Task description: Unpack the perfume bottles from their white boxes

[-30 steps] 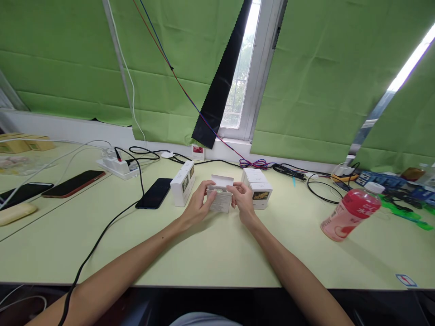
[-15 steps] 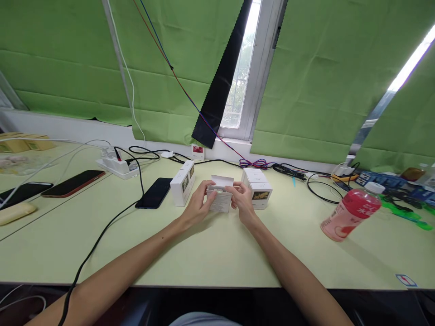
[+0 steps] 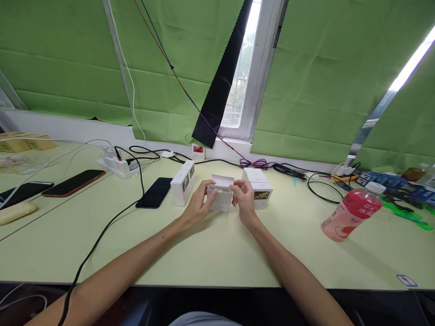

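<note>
A small white cardboard box (image 3: 220,202) stands at the middle of the table with its top flap raised at the back. My left hand (image 3: 200,199) grips it from the left, thumb on the front face and fingers behind. At the box's upper right corner, the thumb and fingers of my right hand (image 3: 244,195) are pinched together on its edge. What lies inside the box is too small to make out. White boxes with a flower picture (image 3: 261,195) stand just beyond my right hand. More white picture boxes (image 3: 182,183) stand left of my left hand.
A black phone (image 3: 154,193) lies left of the boxes, near a black cable (image 3: 102,233) crossing the table. A white power strip (image 3: 119,164) sits further back. On the right stands a pink drink bottle (image 3: 351,213). Bundled wires (image 3: 254,163) run along the wall.
My right hand's fingers have lifted slightly and drawn a little apart from the front of the box, toward its right corner. My left hand and the box stay in place.
</note>
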Demonstrator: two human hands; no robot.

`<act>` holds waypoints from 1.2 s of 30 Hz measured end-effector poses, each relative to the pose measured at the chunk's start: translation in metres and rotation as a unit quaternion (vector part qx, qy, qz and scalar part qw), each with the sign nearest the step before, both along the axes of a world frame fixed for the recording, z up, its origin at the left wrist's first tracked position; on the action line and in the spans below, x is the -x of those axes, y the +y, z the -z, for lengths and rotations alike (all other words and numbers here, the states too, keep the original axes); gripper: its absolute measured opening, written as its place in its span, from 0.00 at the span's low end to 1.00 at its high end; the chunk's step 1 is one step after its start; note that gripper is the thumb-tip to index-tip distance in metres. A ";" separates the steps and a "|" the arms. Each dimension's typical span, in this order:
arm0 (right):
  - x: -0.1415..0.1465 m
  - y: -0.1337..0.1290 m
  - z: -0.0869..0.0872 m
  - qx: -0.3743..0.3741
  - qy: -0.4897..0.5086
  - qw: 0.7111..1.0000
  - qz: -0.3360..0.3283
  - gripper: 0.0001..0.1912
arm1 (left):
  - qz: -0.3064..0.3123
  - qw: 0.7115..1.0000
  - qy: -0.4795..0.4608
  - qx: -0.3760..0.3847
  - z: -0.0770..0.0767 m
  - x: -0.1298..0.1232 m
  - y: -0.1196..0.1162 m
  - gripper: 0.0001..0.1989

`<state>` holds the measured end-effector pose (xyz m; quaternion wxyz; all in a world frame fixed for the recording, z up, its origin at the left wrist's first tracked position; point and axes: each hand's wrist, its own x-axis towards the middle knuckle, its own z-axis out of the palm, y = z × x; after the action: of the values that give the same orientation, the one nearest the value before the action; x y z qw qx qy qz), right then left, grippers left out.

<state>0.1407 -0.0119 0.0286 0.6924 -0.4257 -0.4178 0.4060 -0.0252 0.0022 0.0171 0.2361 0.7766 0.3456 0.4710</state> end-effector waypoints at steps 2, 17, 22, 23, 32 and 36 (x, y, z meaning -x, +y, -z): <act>-0.001 -0.001 -0.001 -0.017 0.007 1.000 0.005 0.10 | 0.000 1.000 -0.008 0.006 0.000 0.000 0.001 0.16; -0.001 -0.003 0.003 -0.033 0.015 0.999 0.030 0.06 | -0.057 0.996 -0.066 0.026 -0.001 -0.004 0.005 0.13; 0.000 -0.001 0.005 -0.039 0.008 0.999 0.029 0.06 | -0.050 0.996 -0.068 0.017 0.001 -0.003 0.007 0.12; 0.000 0.000 0.006 -0.040 0.009 0.999 0.028 0.06 | -0.048 0.996 -0.067 0.013 0.001 -0.002 0.007 0.12; 0.002 0.001 0.009 -0.049 -0.012 0.999 0.022 0.11 | -0.038 0.998 -0.054 0.007 -0.008 -0.004 0.002 0.12; 0.002 0.001 0.009 -0.056 -0.026 0.998 0.020 0.13 | -0.050 0.997 -0.051 -0.001 -0.010 -0.004 0.001 0.13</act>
<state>0.1390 -0.0111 0.0193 0.7124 -0.4049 -0.4488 0.3566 -0.0212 0.0033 0.0267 0.2288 0.7333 0.3712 0.5217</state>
